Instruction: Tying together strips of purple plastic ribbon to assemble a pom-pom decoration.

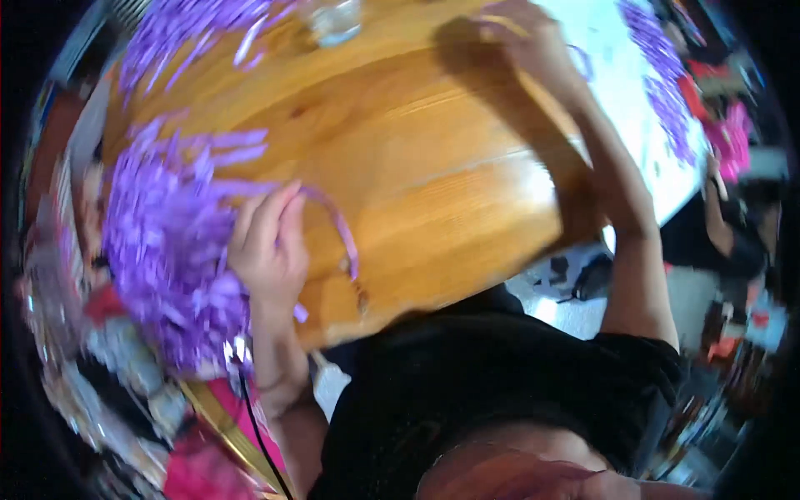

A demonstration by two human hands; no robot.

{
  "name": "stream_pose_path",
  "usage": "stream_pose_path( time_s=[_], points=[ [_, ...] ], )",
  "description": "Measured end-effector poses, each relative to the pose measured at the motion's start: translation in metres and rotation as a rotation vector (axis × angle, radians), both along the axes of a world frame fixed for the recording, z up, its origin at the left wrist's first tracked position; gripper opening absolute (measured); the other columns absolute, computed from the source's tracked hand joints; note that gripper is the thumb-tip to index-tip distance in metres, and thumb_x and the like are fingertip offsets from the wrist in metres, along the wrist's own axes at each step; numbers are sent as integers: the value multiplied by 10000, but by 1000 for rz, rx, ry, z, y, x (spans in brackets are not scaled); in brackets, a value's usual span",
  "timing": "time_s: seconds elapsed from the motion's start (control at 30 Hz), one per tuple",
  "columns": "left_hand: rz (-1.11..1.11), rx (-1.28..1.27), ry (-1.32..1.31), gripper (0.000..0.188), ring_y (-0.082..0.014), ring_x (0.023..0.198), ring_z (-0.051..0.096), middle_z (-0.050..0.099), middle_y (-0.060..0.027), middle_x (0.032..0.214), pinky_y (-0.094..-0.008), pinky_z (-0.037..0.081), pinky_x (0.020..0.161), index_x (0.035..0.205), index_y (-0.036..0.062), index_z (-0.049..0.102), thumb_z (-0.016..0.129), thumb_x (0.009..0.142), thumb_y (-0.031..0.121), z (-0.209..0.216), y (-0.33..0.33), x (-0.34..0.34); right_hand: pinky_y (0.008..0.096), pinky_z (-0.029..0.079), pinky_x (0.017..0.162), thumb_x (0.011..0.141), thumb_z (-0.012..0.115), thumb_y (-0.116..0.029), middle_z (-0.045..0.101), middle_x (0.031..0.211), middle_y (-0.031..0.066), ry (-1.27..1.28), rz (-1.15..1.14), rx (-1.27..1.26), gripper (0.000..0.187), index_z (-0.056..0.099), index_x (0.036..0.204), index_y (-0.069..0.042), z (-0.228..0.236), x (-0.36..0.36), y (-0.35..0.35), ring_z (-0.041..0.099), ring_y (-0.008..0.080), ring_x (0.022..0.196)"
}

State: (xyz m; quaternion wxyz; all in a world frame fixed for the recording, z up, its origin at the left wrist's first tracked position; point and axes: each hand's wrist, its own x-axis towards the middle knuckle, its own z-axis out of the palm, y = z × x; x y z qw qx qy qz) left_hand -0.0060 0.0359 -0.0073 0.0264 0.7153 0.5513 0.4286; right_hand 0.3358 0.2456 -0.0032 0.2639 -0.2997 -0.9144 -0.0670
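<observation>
My left hand [271, 242] is closed in a pinch over the left side of the wooden table. A narrow purple strip [340, 225] curves from its fingertips down toward the table's near edge. Right beside this hand lies a large heap of purple strips [171, 225]. My right hand [529, 37] is stretched out over the table's far right part, close to a white surface. Motion blurs its fingers, and a yellowish band [504, 25] shows at them. Whether that hand grips anything I cannot make out.
A clear glass or cup [335, 23] stands at the far side of the wooden table [417, 183]. More purple strips [187, 33] lie at the far left, and others [667, 100] on the white surface at right. Another person's arm [718, 208] shows at the right. A black cable [252, 408] hangs at the left.
</observation>
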Motion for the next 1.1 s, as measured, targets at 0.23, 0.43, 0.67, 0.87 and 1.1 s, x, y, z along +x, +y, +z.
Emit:
stream_pose_path(
  time_s=[0.23, 0.43, 0.67, 0.87, 1.1],
  points=[
    [291, 218, -405, 60, -105, 579, 541, 584, -49, 697, -240, 420, 515, 883, -8, 643, 619, 827, -2, 4, -7, -34, 328, 493, 802, 791, 659, -39, 652, 1006, 113, 153, 190, -250, 169, 664, 958, -16, 2, -102, -67, 620, 256, 939],
    [272, 444, -918, 205, -62, 558, 479, 554, -13, 652, -195, 379, 560, 905, -30, 624, 537, 930, 154, 26, -47, -56, 347, 498, 755, 769, 672, -47, 649, 951, 100, 155, 519, -164, 162, 673, 931, -40, 8, -204, -97, 617, 271, 874],
    [387, 387, -831, 151, -54, 588, 488, 564, -8, 694, -186, 394, 580, 964, -30, 607, 557, 912, 103, 15, -88, -65, 402, 483, 729, 801, 646, -246, 629, 872, 116, 56, 428, -135, 217, 646, 849, -35, -4, -287, -100, 605, 298, 833],
    [354, 210, -787, 163, -69, 706, 510, 569, -1, 838, -191, 426, 639, 1002, 20, 607, 624, 841, 10, 11, -97, -69, 356, 484, 662, 826, 638, -202, 627, 835, 106, -35, 403, -141, 193, 640, 940, -46, -17, -300, -92, 600, 278, 745],
    [222, 311, -530, 246, -154, 761, 556, 581, -72, 856, -254, 445, 677, 1016, 8, 594, 666, 781, 22, 8, -65, -69, 242, 470, 644, 865, 619, -148, 645, 817, 15, 114, 293, -885, 163, 640, 951, -11, 23, -263, -98, 582, 67, 768]
  ],
)
